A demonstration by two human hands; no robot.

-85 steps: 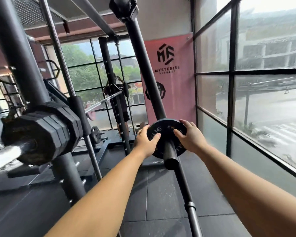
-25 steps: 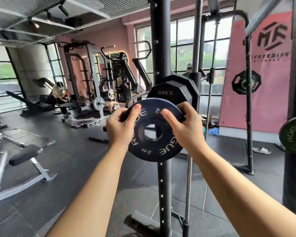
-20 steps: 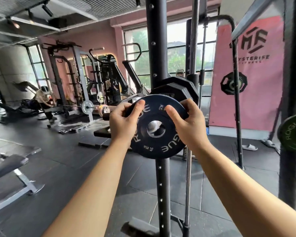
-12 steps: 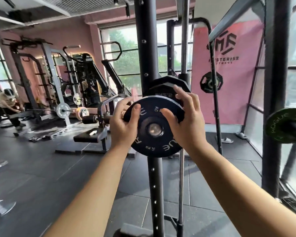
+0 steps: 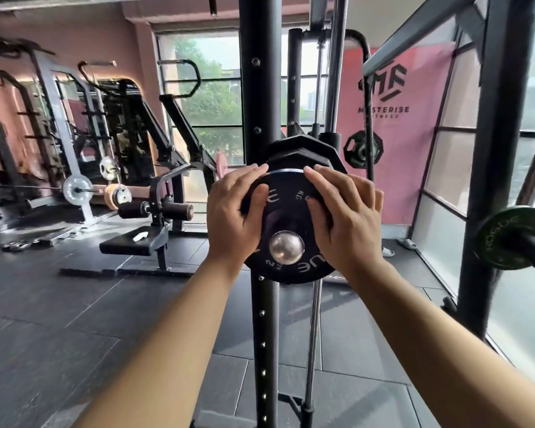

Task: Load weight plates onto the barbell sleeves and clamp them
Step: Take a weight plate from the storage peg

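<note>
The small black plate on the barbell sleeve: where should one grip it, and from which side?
Grip its rim at opposite sides, coming from the open end of the sleeve. The small black plate is a flat disc, the steel sleeve end fills its hole, and bigger plates stand behind. The left hand and right hand hold it so.

Both arms reach forward, nearly straight and bare. The left forearm (image 5: pixel 173 335) rises from the lower left and the right forearm (image 5: pixel 430 335) from the lower right, converging toward the middle. The left hand (image 5: pixel 233 214) and right hand (image 5: pixel 351 220) are held up side by side, backs toward the camera, gripping the plate (image 5: pixel 286 211) from either side. On each hand the fingers (image 5: pixel 254 169) curl over the upper rim, and the thumb lies against the near face.
</note>
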